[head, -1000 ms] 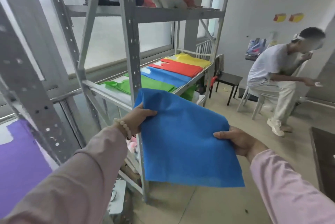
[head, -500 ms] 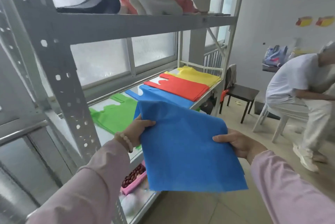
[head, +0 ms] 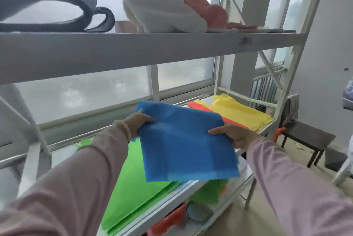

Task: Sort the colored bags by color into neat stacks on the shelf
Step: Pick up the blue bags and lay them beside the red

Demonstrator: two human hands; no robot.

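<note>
The fingers point(head: 148, 119) of my left hand point(head: 136, 125) and right hand point(head: 234, 137) pinch the two sides of the blue bag point(head: 187, 144), held out over the shelf point(head: 162, 205), between the green stack point(head: 133, 188) and the red stack point(head: 198, 106).

Between my left hand point(head: 136, 124) and right hand point(head: 232, 136), the flat blue fabric bag point(head: 183, 140) hangs over the white metal shelf point(head: 162, 203). The flat green fabric bags point(head: 133, 178) lie on it to the left, and the red fabric bags point(head: 198, 106) and yellow fabric bags point(head: 240, 111) to the right.
</note>
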